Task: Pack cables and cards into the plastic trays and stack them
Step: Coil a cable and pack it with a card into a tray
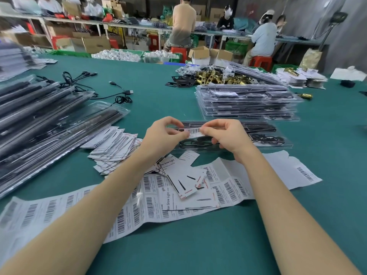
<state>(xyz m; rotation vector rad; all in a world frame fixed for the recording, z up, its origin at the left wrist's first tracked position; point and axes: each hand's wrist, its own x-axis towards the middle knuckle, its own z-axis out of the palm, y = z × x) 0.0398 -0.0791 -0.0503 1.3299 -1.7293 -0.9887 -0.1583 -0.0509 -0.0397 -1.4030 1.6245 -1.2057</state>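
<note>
A: What takes up most of the view?

B: A green table in a busy workroom, with people seated at benches along the far side. On the left lies a broad heap of filled trays; far right of centre stands a neater stack of trays, with brass fittings behind it.

A: And the task's own tray?

B: One clear plastic tray lies flat just beyond the hands, black cables visible inside it. The near-right stack sits just behind it.

A: What do the hands hold?

B: The left hand and right hand each pinch one end of a small barcode label, held between them right over the tray's left part. Whether the label touches the tray cannot be told.

A: What lies nearer the person?

B: Long barcode sheets run under both forearms, with printed cards fanned out to the left and a few more on top of the sheets at centre.

A: Any open room?

B: Bare green cloth shows along the near edge, and in the middle, where loose black cables lie beyond the left heap.
</note>
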